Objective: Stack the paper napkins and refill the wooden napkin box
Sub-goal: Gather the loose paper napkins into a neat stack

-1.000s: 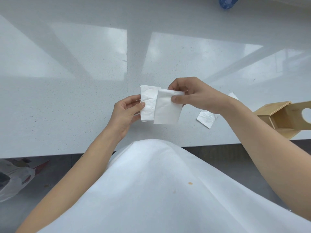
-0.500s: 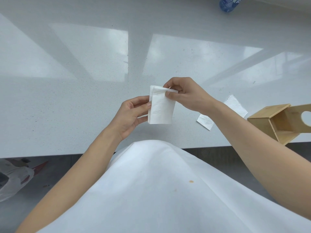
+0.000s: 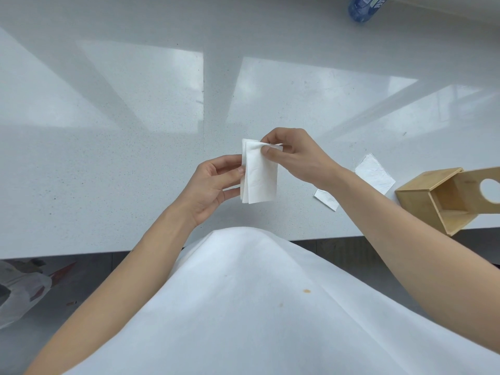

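A small stack of white paper napkins [image 3: 259, 177] hangs upright over the white counter [image 3: 135, 158], in front of my body. My right hand [image 3: 293, 155] pinches its top edge between thumb and fingers. My left hand [image 3: 213, 185] holds the stack's left edge with its fingertips. A loose napkin [image 3: 374, 177] lies flat on the counter to the right, partly hidden by my right forearm. The wooden napkin box [image 3: 443, 198] lies on its side at the counter's right front edge, its open end toward me and its round-holed panel [image 3: 484, 189] swung out.
A blue plastic bottle [image 3: 365, 8] lies at the far right of the counter. The counter's front edge runs just before my white apron [image 3: 257, 307]. A plastic bag [image 3: 19, 290] sits on the floor at lower left.
The napkin in my right hand slid left onto the one in my left hand, so the two overlapping pieces are now one aligned stack. Both hands shifted slightly.
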